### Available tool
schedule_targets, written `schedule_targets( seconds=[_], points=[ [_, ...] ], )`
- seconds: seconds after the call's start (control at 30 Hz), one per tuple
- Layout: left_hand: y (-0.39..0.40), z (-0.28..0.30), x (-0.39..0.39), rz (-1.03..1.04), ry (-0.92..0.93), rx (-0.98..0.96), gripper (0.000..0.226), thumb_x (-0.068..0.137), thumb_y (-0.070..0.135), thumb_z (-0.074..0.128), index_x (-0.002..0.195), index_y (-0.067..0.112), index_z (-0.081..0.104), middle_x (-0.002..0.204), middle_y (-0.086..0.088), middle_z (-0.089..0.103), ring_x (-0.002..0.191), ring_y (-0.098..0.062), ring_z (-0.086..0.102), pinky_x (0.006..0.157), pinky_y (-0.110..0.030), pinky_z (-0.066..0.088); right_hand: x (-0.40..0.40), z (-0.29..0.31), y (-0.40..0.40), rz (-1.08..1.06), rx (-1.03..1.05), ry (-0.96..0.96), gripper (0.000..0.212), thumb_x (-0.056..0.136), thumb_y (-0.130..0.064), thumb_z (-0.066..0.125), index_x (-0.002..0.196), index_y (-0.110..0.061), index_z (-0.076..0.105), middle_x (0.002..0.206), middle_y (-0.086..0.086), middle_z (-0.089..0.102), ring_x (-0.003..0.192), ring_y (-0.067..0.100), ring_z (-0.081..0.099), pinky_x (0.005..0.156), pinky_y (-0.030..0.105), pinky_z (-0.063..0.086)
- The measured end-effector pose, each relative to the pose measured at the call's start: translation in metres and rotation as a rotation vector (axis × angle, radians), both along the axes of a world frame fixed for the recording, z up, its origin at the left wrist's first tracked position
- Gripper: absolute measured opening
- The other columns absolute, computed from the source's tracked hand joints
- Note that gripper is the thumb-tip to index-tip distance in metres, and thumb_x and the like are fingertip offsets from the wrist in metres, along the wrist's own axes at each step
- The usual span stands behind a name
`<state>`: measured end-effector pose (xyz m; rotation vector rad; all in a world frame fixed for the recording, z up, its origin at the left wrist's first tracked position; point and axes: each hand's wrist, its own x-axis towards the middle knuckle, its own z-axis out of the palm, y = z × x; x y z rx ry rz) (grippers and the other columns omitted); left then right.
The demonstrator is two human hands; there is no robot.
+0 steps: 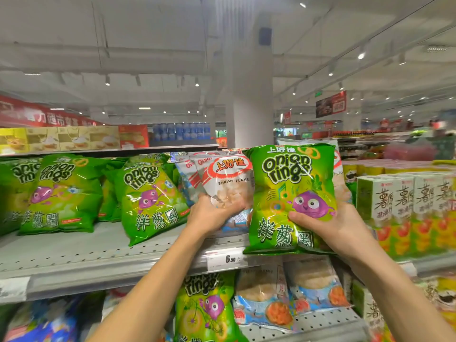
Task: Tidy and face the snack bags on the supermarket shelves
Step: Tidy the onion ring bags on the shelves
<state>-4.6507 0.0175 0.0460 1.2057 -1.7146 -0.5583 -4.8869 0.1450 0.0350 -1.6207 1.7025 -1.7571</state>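
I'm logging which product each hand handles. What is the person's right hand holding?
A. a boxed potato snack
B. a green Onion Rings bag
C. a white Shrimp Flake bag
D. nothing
B: the right hand grips the lower edge of the green Onion Rings bag, thumb on its front, while the left hand holds the white Shrimp Flake bag beside it.

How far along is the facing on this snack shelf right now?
Early to midway. Done: little yet. In hand: the right hand holds an onion rings bag upright, and the left hand grips a shrimp flake bag. Left: the green bags on the left lean unevenly, and the lower shelf bags lie flat.
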Motion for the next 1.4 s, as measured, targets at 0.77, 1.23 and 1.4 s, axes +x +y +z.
schedule_targets(
  seconds=[0.77,1.23,1.4],
  points=[
    [0.068,-0.04,0.252,0.373,-0.567,-0.277,0.045,0.072,0.071,0.069,0.08,0.029,0.057,0.085,0.011,0.06,0.089,-0.014,0.059,0.065,-0.029,0.032,0.265,0.016,-0.115,0.211,0.113,0.134,0.069,0.066,-0.057,0.088,0.12,-0.02,0.068,0.117,0.005,0.073,0.114,0.028,0.065,0.097,0.043,0.052],
    [0.071,-0.042,0.246,0.384,-0.521,-0.308,0.037,0.083,0.061,0.066,0.081,0.025,0.058,0.084,0.01,0.056,0.092,-0.016,0.055,0.068,-0.031,0.033,0.253,0.015,-0.114,0.352,0.257,0.169,0.034,0.069,-0.058,0.085,0.092,-0.034,0.076,0.091,-0.019,0.075,0.089,0.002,0.069,0.077,0.02,0.053],
    [0.072,-0.048,0.242,0.387,-0.466,-0.318,0.035,0.084,0.058,0.068,0.084,0.024,0.06,0.088,0.007,0.06,0.093,-0.017,0.055,0.072,-0.032,0.038,0.245,0.012,-0.097,0.204,0.249,0.206,0.081,0.074,-0.066,0.076,0.134,-0.015,0.057,0.129,0.005,0.067,0.114,0.023,0.065,0.1,0.042,0.052]
  ],
)
